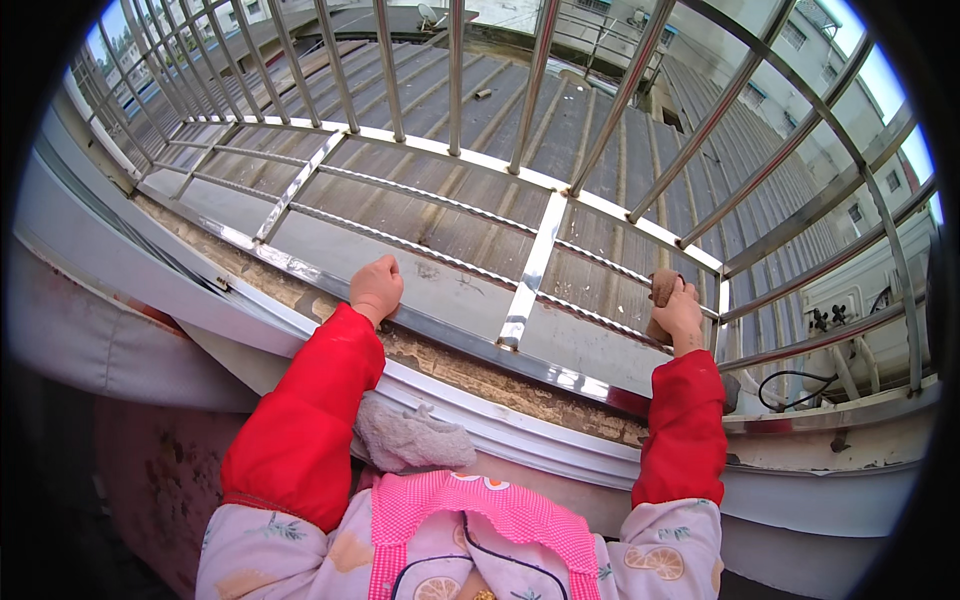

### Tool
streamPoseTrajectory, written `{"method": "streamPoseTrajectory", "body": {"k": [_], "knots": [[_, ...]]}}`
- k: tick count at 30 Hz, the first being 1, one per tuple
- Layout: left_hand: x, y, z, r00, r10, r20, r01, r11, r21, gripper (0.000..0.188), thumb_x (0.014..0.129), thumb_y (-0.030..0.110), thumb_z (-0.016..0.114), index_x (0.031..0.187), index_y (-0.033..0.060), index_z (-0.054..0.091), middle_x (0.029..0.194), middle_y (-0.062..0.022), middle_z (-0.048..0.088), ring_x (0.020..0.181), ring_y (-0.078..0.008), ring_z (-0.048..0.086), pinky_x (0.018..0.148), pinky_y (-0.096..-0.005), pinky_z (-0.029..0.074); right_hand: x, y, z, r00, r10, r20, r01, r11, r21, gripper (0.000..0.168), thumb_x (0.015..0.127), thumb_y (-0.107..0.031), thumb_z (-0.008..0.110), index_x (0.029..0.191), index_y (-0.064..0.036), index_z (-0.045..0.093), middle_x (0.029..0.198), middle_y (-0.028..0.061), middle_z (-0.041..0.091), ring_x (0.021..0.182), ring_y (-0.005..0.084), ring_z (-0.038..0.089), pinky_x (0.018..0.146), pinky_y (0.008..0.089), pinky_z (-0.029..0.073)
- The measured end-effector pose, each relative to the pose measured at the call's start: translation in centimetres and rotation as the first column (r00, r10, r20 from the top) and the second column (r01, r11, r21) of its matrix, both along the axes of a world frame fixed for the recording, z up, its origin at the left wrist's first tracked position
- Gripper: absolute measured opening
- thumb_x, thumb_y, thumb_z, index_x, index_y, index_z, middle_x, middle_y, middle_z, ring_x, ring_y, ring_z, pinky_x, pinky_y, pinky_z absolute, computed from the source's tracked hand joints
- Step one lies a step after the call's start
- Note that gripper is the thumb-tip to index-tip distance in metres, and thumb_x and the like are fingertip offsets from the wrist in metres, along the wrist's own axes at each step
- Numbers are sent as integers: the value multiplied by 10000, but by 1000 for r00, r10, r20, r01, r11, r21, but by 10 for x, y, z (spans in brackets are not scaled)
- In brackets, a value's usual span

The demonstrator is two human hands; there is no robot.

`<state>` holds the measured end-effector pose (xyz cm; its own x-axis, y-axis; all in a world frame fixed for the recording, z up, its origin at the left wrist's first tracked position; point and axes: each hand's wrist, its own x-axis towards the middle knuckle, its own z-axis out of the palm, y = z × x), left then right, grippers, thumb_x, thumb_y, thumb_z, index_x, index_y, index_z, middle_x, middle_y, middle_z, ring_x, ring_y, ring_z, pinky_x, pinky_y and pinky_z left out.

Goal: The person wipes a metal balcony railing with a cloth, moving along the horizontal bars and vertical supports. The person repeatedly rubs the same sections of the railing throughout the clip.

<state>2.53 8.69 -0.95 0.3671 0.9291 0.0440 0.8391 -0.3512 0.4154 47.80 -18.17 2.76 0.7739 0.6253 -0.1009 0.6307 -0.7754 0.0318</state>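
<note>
My right hand (679, 313) grips a brown cloth (666, 289) at the right end of the window grille. The cloth is wrapped over the twisted metal bars (592, 319), close to the corner post (722, 300). My left hand (377, 289) is a closed fist at the flat front rail (457, 334) of the grille's floor. Its fingertips are hidden, and no object shows in it. Between my hands a shiny flat crossbar (534, 274) joins the front rail to the outer rail (480, 161).
A greyish cloth (412, 436) lies by the white window track (510, 435). Upright metal bars (454, 75) stand beyond my hands, above a corrugated roof (450, 187). An outdoor unit (862, 315) with pipes and a black cable (795, 386) is at the right.
</note>
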Motion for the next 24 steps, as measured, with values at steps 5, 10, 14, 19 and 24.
{"method": "streamPoseTrajectory", "body": {"k": [5,10,14,19,24], "knots": [[0,-1,1,1000,-8,5,8,1000,17,107,806,179,522,822,130,616,810,-134,676,793,-356,641,694,-464,503,-29,32,4,998,67,-12,-67,998,2,795,691,-275,733,1382,-89,387,1268,162,469,1110,343,578,896,426,512],[-2,2,-5,1000,1,31,-2,999,44,96,797,168,527,808,123,611,781,-132,669,770,-362,636,676,-464,501,-74,75,5,984,174,-21,-173,984,35,786,694,-279,742,1377,-84,406,1258,156,482,1063,338,606,856,422,530],[-3,1,-6,999,-2,54,-1,998,61,92,792,163,531,799,120,612,764,-130,664,755,-361,634,663,-462,498,-108,111,5,970,240,-22,-240,970,28,785,702,-305,739,1378,-81,407,1262,156,481,1052,332,609,849,409,532],[-1,0,-2,999,-2,39,1,1000,19,99,797,171,526,819,127,612,794,-126,670,776,-357,635,674,-465,494,-128,140,-5,963,269,5,-269,962,43,797,701,-343,736,1376,-78,408,1255,162,486,1038,335,608,844,400,531],[-3,1,-5,999,-11,50,8,999,50,97,795,171,531,819,129,614,787,-123,670,771,-352,636,671,-461,495,-114,119,-2,926,376,-36,-365,915,171,751,694,-300,722,1359,-105,434,1242,162,491,1022,355,608,842,432,526]]}}
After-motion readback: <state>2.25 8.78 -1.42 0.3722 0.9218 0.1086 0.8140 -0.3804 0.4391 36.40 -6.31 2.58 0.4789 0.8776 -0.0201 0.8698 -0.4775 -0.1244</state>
